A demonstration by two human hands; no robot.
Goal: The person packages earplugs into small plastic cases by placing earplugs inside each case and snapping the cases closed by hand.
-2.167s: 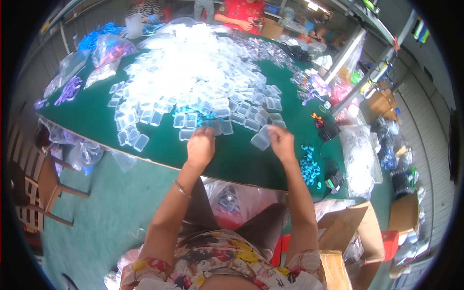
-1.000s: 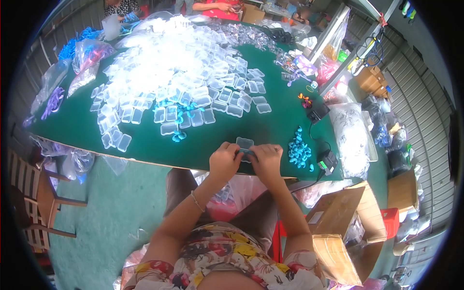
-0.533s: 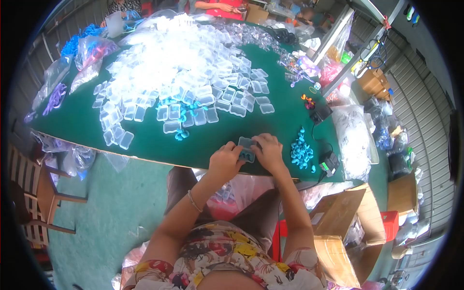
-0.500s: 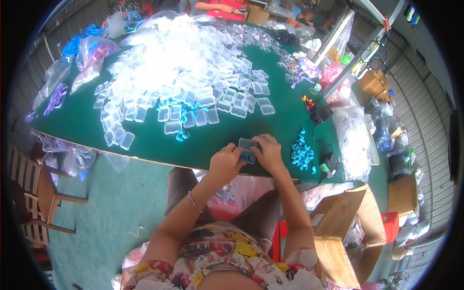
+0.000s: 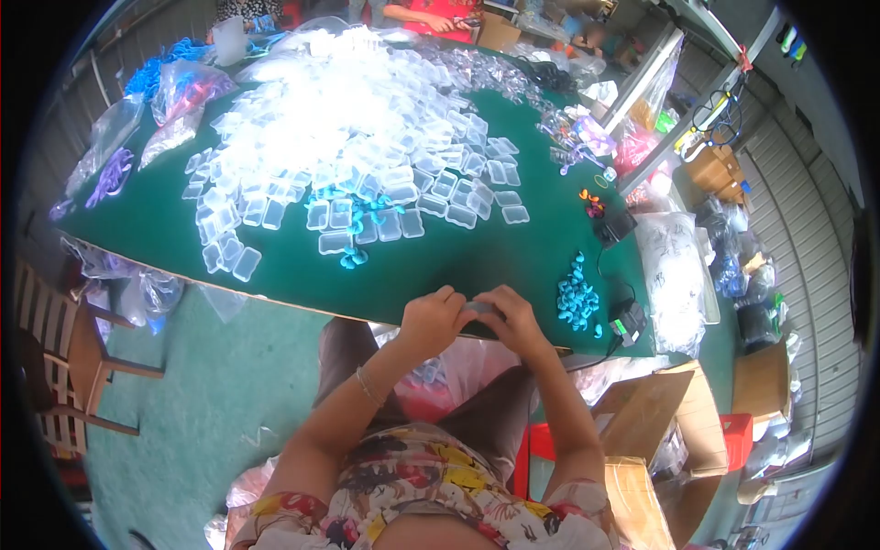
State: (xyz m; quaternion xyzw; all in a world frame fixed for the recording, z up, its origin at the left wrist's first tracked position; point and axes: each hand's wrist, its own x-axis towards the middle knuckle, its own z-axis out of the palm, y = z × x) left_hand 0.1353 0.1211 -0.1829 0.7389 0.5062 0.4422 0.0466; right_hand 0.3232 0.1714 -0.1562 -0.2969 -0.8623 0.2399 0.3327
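Holds a small translucent plastic box [image 5: 478, 307] between the left hand [image 5: 434, 321] and the right hand [image 5: 515, 321], at the near edge of the green tabletop [image 5: 431, 266]. Grips the box from the left with the bent fingers of the left hand, and from the right with the curled fingers of the right hand. Covers most of the box in this way; cannot tell the position of its lid, nor any contact with the tabletop. Has to the right of the right hand, near but apart, a loose pile of small curved turquoise pieces [image 5: 577, 298], and just beside this pile a black device with a green patch [image 5: 629, 321]. Shows beyond the hands a large heap of translucent plastic boxes [image 5: 321, 137], very bright in the middle, with a smaller cluster of turquoise pieces [image 5: 354, 258] lying among the front ones. Shows also a filled whitish plastic bag [image 5: 672, 280] along the right side, an open brown cardboard box [image 5: 644, 412] below the tabletop, and, at the far side, a person in a red top [image 5: 445, 16].
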